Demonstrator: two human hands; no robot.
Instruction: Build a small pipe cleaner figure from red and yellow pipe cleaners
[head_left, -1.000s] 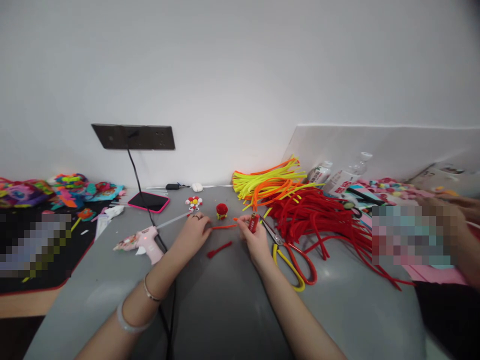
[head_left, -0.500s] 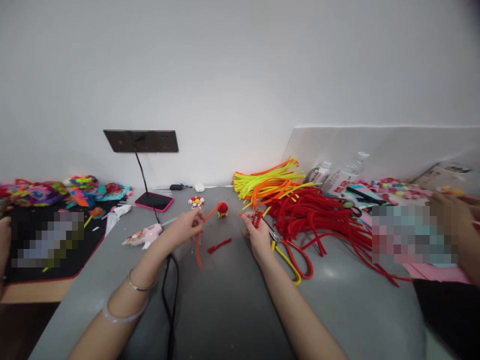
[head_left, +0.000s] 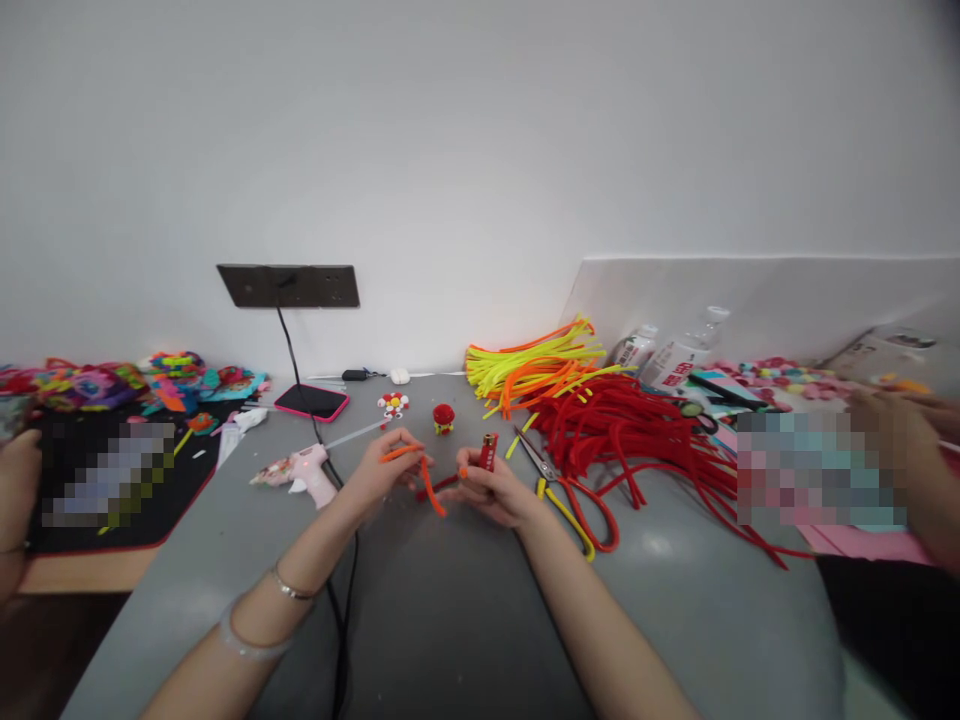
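Observation:
My left hand (head_left: pixel 384 472) is closed on an orange pipe cleaner (head_left: pixel 432 490), whose bent end hangs down to the right of the fingers. Opposite it, my right hand (head_left: pixel 495 492) grips a red lighter (head_left: pixel 488 455) held upright; a small orange tip (head_left: pixel 464 472) shows at its fingers, too small to tell what it is. Between the hands, partly covered, lies a short red pipe cleaner (head_left: pixel 444 486) on the table. Just beyond them stands a small red and yellow figure (head_left: pixel 443 418). Scissors (head_left: pixel 576 512) with red and yellow handles lie right of my right hand.
A pink glue gun (head_left: pixel 311 470) with its black cable lies at left, near a phone (head_left: pixel 312 402). Yellow-orange (head_left: pixel 525 365) and red pipe cleaner bundles (head_left: pixel 622 430) spread at right. Another person's hand (head_left: pixel 900 440) is at far right, another (head_left: pixel 19 480) at far left.
Both hands have come closer together over the short red pipe cleaner. The right hand moved left, away from the scissors, with the lighter now upright. The orange pipe cleaner has shifted right.

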